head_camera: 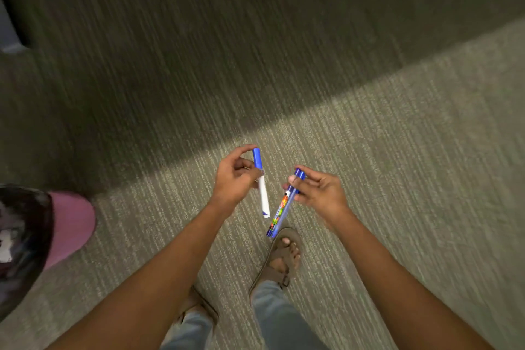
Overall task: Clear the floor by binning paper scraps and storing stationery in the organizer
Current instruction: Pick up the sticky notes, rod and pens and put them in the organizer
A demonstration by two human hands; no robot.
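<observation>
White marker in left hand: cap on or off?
Cap on. The white marker with blue cap, pinched in the left hand, has its blue cap seated on the upper end; no tip is exposed.

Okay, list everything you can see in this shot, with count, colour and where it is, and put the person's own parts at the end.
Marker: one, white barrel with blue cap, held in the left hand, cap end up.
Tube: one, blue with multicoloured label, held in the right hand, slanting down toward the feet.
Carpet: one, grey-green ribbed, covers the floor, darker in shadow at top.
Pink and dark object: one, at left edge; unclear what it is.
Hands: two, left hand and right hand, centre frame.
Sandalled feet: two, brown sandals, below the hands.
</observation>
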